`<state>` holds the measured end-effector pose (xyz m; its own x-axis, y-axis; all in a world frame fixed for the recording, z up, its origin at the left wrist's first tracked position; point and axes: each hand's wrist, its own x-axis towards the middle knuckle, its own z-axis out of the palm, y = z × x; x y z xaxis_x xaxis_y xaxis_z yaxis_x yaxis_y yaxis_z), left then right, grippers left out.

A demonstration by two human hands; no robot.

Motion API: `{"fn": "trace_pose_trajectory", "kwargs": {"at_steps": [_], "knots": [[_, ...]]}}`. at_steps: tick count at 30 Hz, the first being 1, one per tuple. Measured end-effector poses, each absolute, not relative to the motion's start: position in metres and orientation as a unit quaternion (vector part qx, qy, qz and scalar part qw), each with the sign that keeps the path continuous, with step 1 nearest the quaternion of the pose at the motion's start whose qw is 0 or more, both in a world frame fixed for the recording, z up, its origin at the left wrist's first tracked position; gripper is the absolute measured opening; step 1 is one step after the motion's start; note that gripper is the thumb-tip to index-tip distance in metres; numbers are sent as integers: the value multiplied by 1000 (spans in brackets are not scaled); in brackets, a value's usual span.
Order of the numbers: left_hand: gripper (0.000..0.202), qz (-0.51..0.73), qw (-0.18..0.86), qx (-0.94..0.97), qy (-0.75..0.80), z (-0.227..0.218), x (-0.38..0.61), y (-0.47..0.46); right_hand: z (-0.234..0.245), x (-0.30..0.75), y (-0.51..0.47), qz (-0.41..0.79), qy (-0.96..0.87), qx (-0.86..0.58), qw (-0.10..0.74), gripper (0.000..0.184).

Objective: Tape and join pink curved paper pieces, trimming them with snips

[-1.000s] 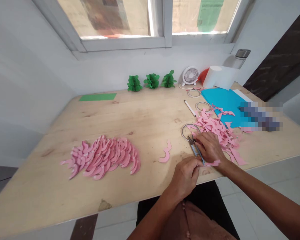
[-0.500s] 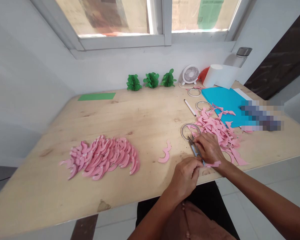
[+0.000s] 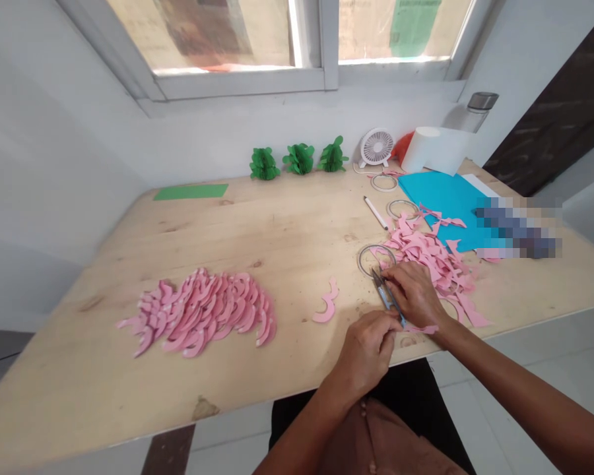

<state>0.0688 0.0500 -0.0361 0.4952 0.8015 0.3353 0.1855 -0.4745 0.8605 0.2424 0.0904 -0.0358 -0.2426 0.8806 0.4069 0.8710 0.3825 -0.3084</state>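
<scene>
My right hand (image 3: pixel 412 290) is closed around a pair of thread snips (image 3: pixel 383 295) with a pale blue handle; the dark blades point away from me. Just below, my left hand (image 3: pixel 369 346) pinches a pink paper strip (image 3: pixel 422 329), which sticks out to the right under my right wrist. The fingertips partly hide that strip. A single wavy pink cut-out (image 3: pixel 328 305) lies left of my hands. Farther left spreads a large heap of curved pink cut-outs (image 3: pixel 212 310). Right beyond my right hand is a pile of pink paper scraps (image 3: pixel 430 254).
Rolls of thin tape (image 3: pixel 360 261) and a white marker (image 3: pixel 375 212) lie beyond my hands. Blue sheets (image 3: pixel 440 198) sit at the right. Along the wall stand green paper shapes (image 3: pixel 299 159), a small fan (image 3: pixel 377 147) and a white roll (image 3: pixel 420 148). A green strip (image 3: pixel 191 191) lies back left.
The pink strip's right end has dipped slightly toward the table. Both hands stay almost in the same place, and the snips have hardly moved.
</scene>
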Motion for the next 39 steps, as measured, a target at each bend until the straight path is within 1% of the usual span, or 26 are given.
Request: {"fn": "trace_pose_trajectory", "kwargs": {"at_steps": [18, 26, 34, 39], "knots": [[21, 388, 404, 763, 323, -35, 69, 50, -35, 243, 90, 15, -785, -557, 270, 8], [21, 380, 403, 767, 325, -34, 69, 49, -34, 242, 89, 26, -794, -551, 256, 16], [21, 385, 407, 761, 325, -34, 70, 49, -34, 241, 90, 25, -789, -554, 263, 11], [22, 378, 406, 763, 333, -34, 70, 49, -36, 243, 89, 14, -776, -561, 287, 8]]}}
